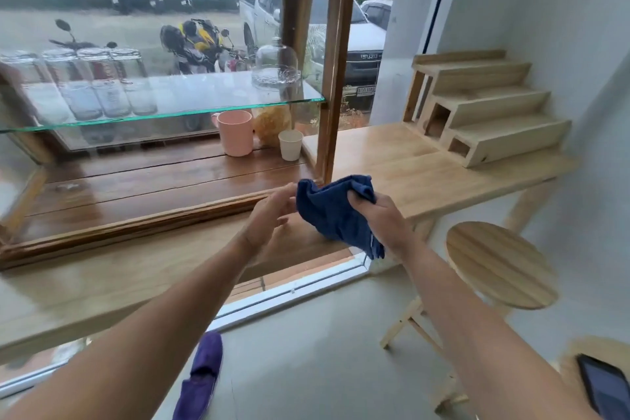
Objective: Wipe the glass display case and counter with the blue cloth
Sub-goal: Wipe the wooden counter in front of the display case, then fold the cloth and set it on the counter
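The wood-framed glass display case (335,54) stands on the light wooden counter (402,164), filling the left and centre of the view. I hold the blue cloth (329,211) bunched up in the air just in front of the case's lower right corner. My right hand (378,215) grips the cloth's right side. My left hand (272,211) touches its left edge with the fingertips, fingers loosely spread. Inside the case a glass shelf (204,102) carries upturned glasses (99,82) and a glass dome (276,68); a pink mug (235,133) and a white cup (290,145) stand on its floor.
A stepped wooden riser (484,109) sits on the counter at the right against the wall. A round wooden stool (497,262) stands below the counter's right end. A phone (603,385) lies on another stool at the bottom right. A purple slipper (201,375) is on the floor.
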